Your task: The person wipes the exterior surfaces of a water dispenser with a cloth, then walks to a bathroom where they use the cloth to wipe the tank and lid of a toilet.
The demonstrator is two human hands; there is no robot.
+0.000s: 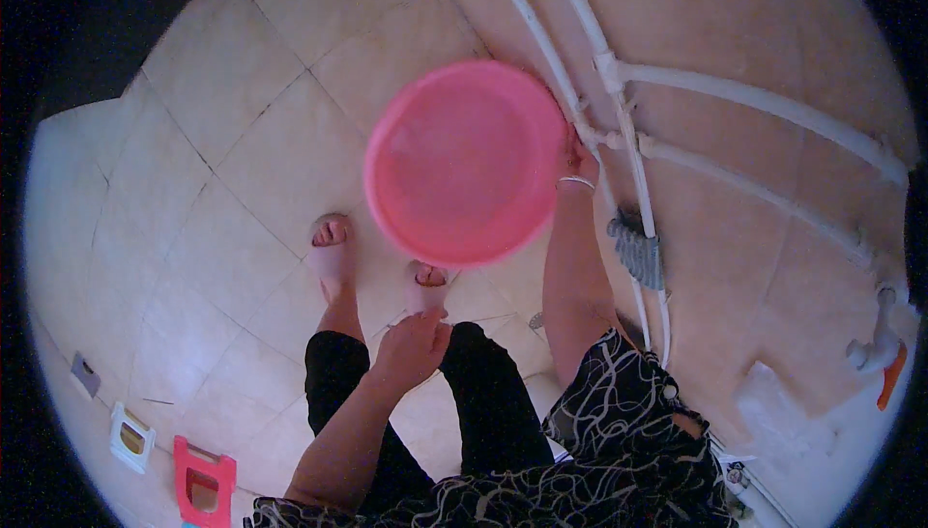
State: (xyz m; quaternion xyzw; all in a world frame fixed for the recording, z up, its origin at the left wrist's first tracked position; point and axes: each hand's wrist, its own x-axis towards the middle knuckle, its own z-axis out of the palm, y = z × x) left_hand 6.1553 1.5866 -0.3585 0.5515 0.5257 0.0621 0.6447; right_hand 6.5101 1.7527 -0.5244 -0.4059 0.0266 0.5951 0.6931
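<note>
A round pink plastic basin (464,166) is in front of me, slightly right of my feet. My right hand (580,156), with a pale bracelet at the wrist, is closed on its right rim, close to the wall pipes. The basin hides part of those fingers. I cannot tell whether the basin rests on the floor or is lifted. My left hand (414,346) is beside my right knee, back toward me, its fingers curled together. Nothing sticks out from it, and the palm is hidden.
White pipes (754,98) run along the wall on the right, with a grey striped cloth (638,250) draped over them. A clear plastic bag (773,407) and an orange valve handle (891,378) are at lower right. Red (205,480) and white (132,436) stools stand at lower left.
</note>
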